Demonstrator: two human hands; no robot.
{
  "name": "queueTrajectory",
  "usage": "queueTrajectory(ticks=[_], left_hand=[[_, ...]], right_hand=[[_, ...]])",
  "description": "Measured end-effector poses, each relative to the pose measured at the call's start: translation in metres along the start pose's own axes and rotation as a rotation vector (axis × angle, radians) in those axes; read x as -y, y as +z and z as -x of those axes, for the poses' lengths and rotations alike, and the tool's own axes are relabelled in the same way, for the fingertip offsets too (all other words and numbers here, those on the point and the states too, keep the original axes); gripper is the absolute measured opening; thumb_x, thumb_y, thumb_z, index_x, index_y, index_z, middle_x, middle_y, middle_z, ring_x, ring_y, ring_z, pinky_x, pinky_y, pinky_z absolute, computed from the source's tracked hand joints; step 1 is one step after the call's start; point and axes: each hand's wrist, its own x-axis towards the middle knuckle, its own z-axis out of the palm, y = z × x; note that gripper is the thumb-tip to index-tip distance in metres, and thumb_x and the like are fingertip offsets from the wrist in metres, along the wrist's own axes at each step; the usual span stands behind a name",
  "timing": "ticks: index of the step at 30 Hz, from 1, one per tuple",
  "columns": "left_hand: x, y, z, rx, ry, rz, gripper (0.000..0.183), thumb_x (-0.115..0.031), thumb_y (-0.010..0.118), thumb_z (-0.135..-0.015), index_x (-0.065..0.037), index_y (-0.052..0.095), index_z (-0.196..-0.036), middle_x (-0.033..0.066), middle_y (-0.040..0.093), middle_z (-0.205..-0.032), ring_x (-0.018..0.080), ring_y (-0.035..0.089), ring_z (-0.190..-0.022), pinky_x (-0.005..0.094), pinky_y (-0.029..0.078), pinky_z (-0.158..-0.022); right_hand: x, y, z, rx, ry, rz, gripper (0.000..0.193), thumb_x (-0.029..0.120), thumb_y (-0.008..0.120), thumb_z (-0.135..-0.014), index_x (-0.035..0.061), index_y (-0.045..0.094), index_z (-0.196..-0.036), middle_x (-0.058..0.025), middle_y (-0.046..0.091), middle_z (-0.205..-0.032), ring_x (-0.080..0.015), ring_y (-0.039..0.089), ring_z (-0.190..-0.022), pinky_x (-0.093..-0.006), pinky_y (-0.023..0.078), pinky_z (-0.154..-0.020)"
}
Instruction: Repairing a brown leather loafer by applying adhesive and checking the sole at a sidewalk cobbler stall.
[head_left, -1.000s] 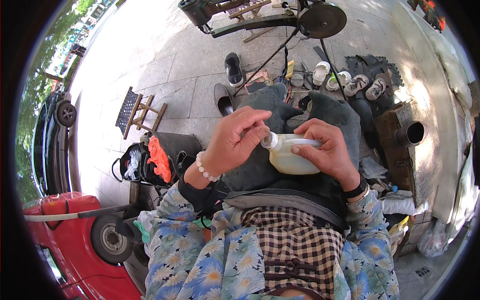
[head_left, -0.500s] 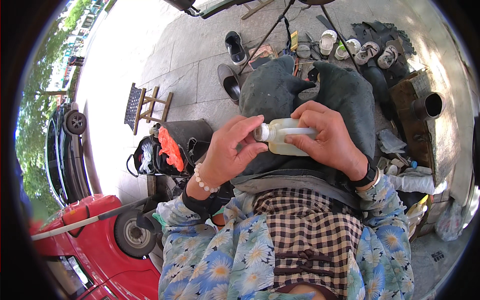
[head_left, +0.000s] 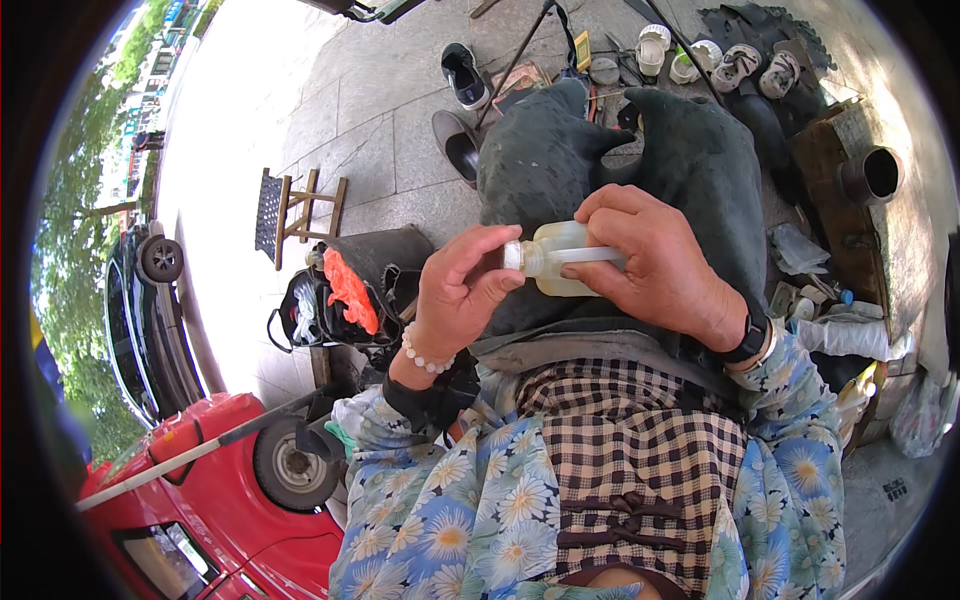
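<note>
A small translucent bottle (head_left: 556,286) with pale liquid lies sideways over my lap. My right hand (head_left: 665,265) is closed round its far end and the white strip-like handle along its side. At the bottle's left end, the thumb and fingers of my left hand (head_left: 450,295) pinch the whitish cap (head_left: 513,255). The cap sits on the neck, pointing left. Beneath both hands a dark, worn cover (head_left: 535,150) lies across my knees.
Shoes stand beyond my knees, including a dark loafer (head_left: 457,148) and a black sneaker (head_left: 464,78). On the left are a black bag (head_left: 300,310) with an orange plastic bag (head_left: 348,290), a folding stool (head_left: 300,205) and a red vehicle (head_left: 220,480). A wooden box (head_left: 835,215) stands right.
My left fingertips have shifted slightly on the cap, and more of its white side shows. The bottle stays in my right hand. The whole view has tilted a little.
</note>
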Motion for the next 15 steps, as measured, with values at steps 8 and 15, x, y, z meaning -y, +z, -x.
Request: queueTrajectory(ticks=[8, 15], left_hand=[[-0.003, -0.001, 0.005, 0.043, -0.068, 0.055, 0.042, -0.014, 0.066, -0.083, 0.004, 0.052, -0.118, 0.0044, 0.057, -0.091, 0.0072, 0.054, -0.071, 0.0199, 0.045, -0.063], [-0.009, -0.007, 0.006, 0.095, -0.171, -0.008, 0.041, -0.011, 0.068, -0.080, 0.002, 0.053, -0.116, 0.0082, 0.060, -0.091, 0.0097, 0.054, -0.075, 0.0226, 0.046, -0.067]], right_hand=[[-0.001, 0.002, 0.000, 0.012, -0.032, 0.038, 0.023, 0.010, 0.075, -0.065, 0.0011, 0.054, -0.073, -0.0110, 0.056, -0.088, -0.0281, 0.056, -0.077, -0.0353, 0.046, -0.064], [-0.003, 0.008, 0.001, -0.038, -0.066, 0.052, 0.017, 0.016, 0.069, -0.069, 0.0044, 0.058, -0.075, -0.0083, 0.052, -0.076, -0.0281, 0.053, -0.073, -0.0387, 0.044, -0.061]])
